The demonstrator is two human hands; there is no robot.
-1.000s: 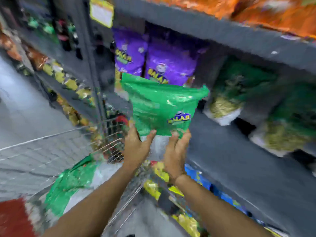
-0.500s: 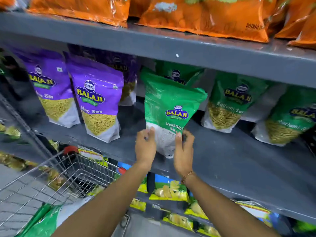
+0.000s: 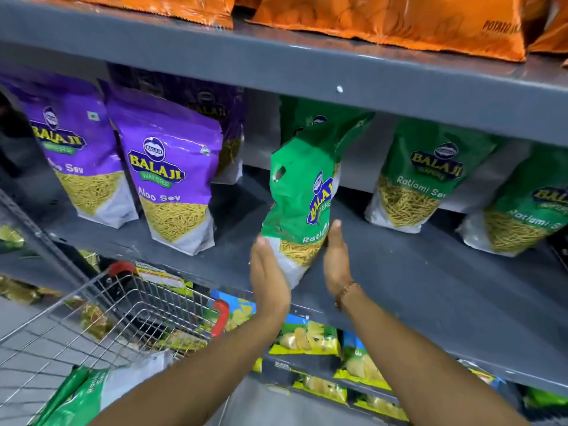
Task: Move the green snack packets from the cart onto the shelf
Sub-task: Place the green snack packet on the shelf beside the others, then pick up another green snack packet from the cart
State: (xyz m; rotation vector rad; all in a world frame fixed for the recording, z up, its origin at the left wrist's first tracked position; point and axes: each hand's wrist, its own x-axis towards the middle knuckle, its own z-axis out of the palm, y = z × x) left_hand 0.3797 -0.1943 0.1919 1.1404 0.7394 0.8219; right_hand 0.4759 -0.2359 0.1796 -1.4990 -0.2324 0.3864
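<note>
A green Balaji Ratlami Sev packet (image 3: 299, 195) stands tilted and twisted on the grey middle shelf (image 3: 430, 302), its front turned to the right. My left hand (image 3: 270, 273) presses flat against its lower left side. My right hand (image 3: 336, 259) lies flat against its lower right side, so the packet is clamped between both palms. More green packets (image 3: 76, 398) lie in the wire cart (image 3: 123, 305) at the lower left. On the shelf stand other green packets: one behind (image 3: 307, 118) and two to the right (image 3: 430, 176) (image 3: 528, 216).
Purple Aloo Sev packets (image 3: 172, 182) (image 3: 70, 155) stand on the same shelf to the left. Orange bags (image 3: 384, 16) fill the shelf above. A lower shelf holds yellow-green snack packets (image 3: 307, 336). Bare shelf surface lies right of my hands.
The packet has gone deeper onto the shelf and twisted to face right. My hands have shifted from gripping its bottom edge to flat palms on its two sides.
</note>
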